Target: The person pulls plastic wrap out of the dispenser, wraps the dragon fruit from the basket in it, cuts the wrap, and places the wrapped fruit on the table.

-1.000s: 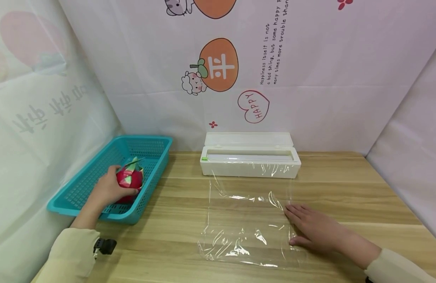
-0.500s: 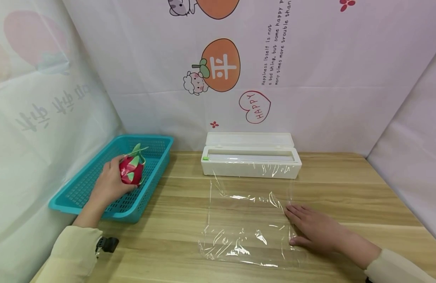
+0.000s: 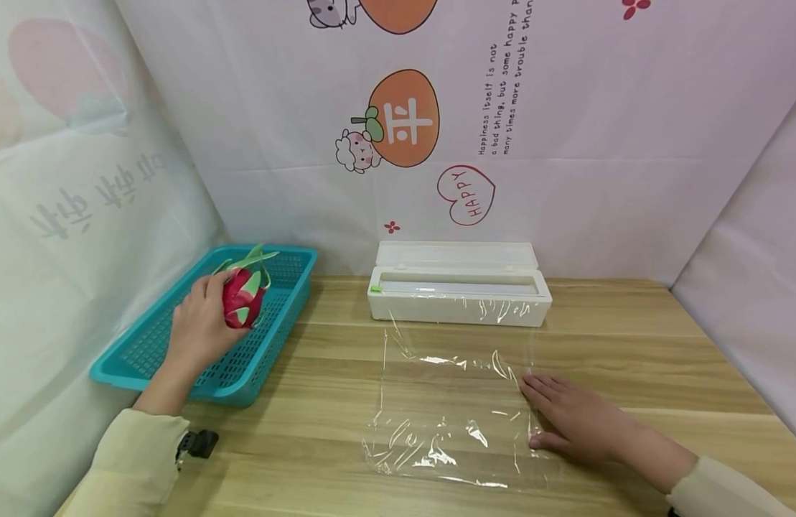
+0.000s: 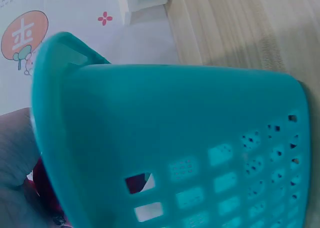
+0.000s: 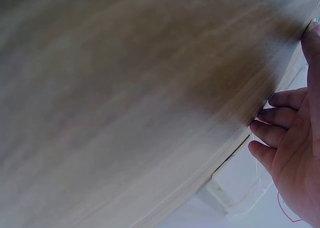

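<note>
a printed white backdrop (image 3: 565, 136) behind a wood-grained table (image 3: 320, 388)

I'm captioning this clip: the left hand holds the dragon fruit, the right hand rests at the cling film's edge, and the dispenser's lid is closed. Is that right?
Not quite: the lid of the cling film dispenser is open, as the head view shows. The left hand does hold the dragon fruit, and the right hand rests at the edge of the cling film.

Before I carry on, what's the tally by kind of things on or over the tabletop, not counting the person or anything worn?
Dragon fruit: 1
Clear film sheet: 1
White film dispenser, lid and insides included: 1
Teal basket: 1
Total: 4
</note>
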Action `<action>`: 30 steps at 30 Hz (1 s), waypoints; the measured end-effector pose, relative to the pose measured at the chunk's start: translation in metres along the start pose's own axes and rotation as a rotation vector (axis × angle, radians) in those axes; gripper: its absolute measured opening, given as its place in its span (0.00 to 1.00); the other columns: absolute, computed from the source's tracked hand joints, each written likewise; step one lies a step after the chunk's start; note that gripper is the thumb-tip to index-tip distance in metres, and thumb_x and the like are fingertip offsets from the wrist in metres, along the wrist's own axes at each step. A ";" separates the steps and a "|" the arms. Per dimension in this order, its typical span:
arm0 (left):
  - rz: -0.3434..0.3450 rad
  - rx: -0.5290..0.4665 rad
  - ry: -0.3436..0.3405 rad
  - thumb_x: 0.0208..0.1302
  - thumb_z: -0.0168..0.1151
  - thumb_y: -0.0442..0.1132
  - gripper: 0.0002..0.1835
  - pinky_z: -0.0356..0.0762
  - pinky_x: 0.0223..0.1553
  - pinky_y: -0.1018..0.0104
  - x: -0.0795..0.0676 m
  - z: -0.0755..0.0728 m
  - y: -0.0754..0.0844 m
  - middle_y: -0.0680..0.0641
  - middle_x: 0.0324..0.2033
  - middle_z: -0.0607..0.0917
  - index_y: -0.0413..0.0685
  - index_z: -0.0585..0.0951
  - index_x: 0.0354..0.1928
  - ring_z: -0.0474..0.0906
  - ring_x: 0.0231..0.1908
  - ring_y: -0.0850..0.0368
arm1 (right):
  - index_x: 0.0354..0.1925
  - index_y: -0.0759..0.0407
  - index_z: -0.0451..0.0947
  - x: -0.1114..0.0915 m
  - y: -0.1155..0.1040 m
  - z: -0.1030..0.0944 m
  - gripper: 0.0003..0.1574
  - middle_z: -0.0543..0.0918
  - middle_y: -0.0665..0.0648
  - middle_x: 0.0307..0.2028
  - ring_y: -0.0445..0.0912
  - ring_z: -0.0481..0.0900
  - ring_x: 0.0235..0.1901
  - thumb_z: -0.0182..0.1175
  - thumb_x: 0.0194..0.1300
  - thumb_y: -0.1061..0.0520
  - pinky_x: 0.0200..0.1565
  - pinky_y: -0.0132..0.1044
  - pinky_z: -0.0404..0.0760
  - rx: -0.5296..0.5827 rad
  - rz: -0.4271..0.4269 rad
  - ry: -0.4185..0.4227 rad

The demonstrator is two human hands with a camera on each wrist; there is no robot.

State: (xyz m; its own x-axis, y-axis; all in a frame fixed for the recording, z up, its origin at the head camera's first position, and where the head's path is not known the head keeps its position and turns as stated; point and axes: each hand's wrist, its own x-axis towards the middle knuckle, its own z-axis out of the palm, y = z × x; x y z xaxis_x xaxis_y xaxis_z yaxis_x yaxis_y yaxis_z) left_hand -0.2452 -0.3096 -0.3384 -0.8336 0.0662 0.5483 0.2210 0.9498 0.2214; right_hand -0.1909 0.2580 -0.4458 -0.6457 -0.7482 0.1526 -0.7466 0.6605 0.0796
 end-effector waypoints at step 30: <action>0.388 0.234 0.236 0.26 0.82 0.26 0.52 0.72 0.43 0.36 0.018 -0.005 0.048 0.28 0.57 0.71 0.44 0.67 0.62 0.68 0.52 0.30 | 0.64 0.73 0.66 0.001 -0.001 -0.003 0.51 0.69 0.71 0.63 0.63 0.68 0.61 0.52 0.67 0.30 0.58 0.57 0.68 0.005 -0.004 -0.006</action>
State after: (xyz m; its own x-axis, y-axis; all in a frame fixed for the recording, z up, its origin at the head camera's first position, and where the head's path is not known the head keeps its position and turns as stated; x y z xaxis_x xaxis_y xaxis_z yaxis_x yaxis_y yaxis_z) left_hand -0.2468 -0.2644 -0.3139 -0.5693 0.3825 0.7277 0.3496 0.9138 -0.2067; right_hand -0.1904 0.2566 -0.4428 -0.6437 -0.7511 0.1464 -0.7499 0.6573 0.0749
